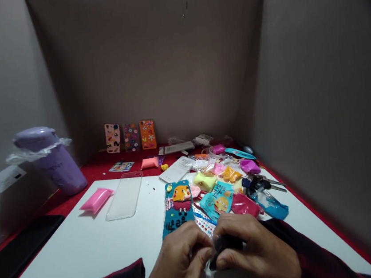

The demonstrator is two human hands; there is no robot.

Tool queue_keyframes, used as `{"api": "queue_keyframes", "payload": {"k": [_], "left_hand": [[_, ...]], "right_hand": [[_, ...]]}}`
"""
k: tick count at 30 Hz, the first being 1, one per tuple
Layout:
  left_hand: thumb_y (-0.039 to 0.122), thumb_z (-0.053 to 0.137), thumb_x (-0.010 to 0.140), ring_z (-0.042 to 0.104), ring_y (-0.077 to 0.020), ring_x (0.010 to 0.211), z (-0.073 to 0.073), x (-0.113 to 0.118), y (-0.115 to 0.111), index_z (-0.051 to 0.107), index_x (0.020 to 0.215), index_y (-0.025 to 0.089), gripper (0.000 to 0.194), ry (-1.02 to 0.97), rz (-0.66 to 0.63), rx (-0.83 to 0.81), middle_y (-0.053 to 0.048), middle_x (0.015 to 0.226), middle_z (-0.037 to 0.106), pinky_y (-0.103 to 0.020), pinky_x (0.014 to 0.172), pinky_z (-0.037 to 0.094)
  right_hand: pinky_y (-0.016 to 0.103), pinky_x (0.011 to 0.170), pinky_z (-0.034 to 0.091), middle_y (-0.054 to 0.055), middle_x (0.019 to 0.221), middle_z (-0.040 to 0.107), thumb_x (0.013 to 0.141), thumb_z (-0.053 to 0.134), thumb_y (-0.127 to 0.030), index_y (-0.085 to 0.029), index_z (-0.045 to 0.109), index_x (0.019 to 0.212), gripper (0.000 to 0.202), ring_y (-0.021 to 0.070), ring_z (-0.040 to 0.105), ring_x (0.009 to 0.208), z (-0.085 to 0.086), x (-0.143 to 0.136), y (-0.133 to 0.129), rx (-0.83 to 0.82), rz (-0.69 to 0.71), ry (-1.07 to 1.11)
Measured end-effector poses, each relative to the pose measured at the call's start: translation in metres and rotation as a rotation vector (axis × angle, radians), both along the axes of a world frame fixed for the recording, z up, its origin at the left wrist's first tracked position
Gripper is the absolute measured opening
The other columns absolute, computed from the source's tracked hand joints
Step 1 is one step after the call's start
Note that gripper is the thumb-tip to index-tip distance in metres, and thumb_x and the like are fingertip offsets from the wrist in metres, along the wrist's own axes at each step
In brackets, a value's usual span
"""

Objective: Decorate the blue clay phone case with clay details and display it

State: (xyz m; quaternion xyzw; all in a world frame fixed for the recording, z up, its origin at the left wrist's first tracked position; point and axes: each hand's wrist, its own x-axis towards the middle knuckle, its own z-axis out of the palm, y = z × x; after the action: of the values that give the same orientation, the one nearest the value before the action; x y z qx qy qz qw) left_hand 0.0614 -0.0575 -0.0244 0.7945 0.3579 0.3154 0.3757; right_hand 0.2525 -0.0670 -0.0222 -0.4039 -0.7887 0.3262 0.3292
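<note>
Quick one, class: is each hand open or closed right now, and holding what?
Left hand: closed, pinching the clear plastic edge of a black packet.
Right hand: closed, gripping the same black packet.

Beyond the hands point(182, 257) stands a plain grey-brown back wall point(160, 66), flanked by smooth grey side walls point(320, 88) (the right one shadowier); beneath the hands spreads a flat red-and-white desk point(84, 253).

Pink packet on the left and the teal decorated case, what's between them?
In the head view, the clear phone case lies between them, then white surface with a few small dark specks.
</note>
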Motion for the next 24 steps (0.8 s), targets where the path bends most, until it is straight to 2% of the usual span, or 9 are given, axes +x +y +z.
{"api": "queue_keyframes", "payload": {"k": [5, 9, 15, 20, 24], "left_hand": [[0.025, 0.039, 0.090, 0.053, -0.0138, 0.069, 0.001, 0.001, -0.001, 0.050, 0.075, 0.017, 0.020, 0.038, -0.050, 0.026, -0.004, 0.077, 0.058, -0.024, 0.061, 0.038], [0.029, 0.036, 0.092, 0.051, -0.0132, 0.066, -0.001, 0.002, -0.001, 0.047, 0.073, 0.018, 0.025, 0.029, -0.047, 0.052, -0.003, 0.072, 0.056, -0.023, 0.060, 0.037], [0.025, 0.038, 0.090, 0.052, -0.0142, 0.070, 0.001, 0.002, -0.005, 0.049, 0.074, 0.018, 0.020, 0.078, -0.035, 0.013, -0.004, 0.076, 0.057, -0.025, 0.062, 0.038], [0.017, 0.047, 0.082, 0.053, -0.0141, 0.069, 0.007, 0.003, -0.009, 0.052, 0.073, 0.018, 0.011, 0.167, 0.087, -0.133, -0.003, 0.076, 0.058, -0.024, 0.061, 0.038], [0.015, 0.048, 0.082, 0.053, -0.0129, 0.068, 0.009, 0.004, -0.007, 0.056, 0.074, 0.018, 0.012, 0.101, 0.068, -0.053, -0.001, 0.074, 0.060, -0.023, 0.061, 0.039]], "right_hand": [[0.024, 0.064, 0.037, -0.002, 0.069, 0.060, 0.070, 0.075, -0.016, -0.016, 0.063, 0.074, 0.013, 0.0122, 0.053, 0.068, 0.002, 0.000, -0.001, -0.037, -0.019, -0.019], [0.025, 0.066, 0.038, 0.000, 0.073, 0.062, 0.073, 0.073, -0.018, -0.016, 0.064, 0.077, 0.010, 0.0136, 0.055, 0.072, 0.000, 0.000, -0.001, -0.053, -0.014, -0.034], [0.026, 0.065, 0.038, 0.001, 0.072, 0.061, 0.075, 0.071, -0.024, -0.016, 0.064, 0.077, 0.011, 0.0145, 0.054, 0.071, -0.001, 0.001, 0.000, -0.036, -0.013, -0.030], [0.025, 0.064, 0.037, 0.001, 0.073, 0.061, 0.078, 0.068, -0.028, -0.017, 0.063, 0.077, 0.012, 0.0142, 0.053, 0.071, -0.001, 0.001, 0.001, -0.016, 0.035, 0.002], [0.025, 0.062, 0.037, 0.001, 0.071, 0.059, 0.078, 0.067, -0.025, -0.017, 0.061, 0.074, 0.011, 0.0138, 0.053, 0.070, -0.001, 0.001, 0.002, -0.028, 0.024, -0.020]]}}
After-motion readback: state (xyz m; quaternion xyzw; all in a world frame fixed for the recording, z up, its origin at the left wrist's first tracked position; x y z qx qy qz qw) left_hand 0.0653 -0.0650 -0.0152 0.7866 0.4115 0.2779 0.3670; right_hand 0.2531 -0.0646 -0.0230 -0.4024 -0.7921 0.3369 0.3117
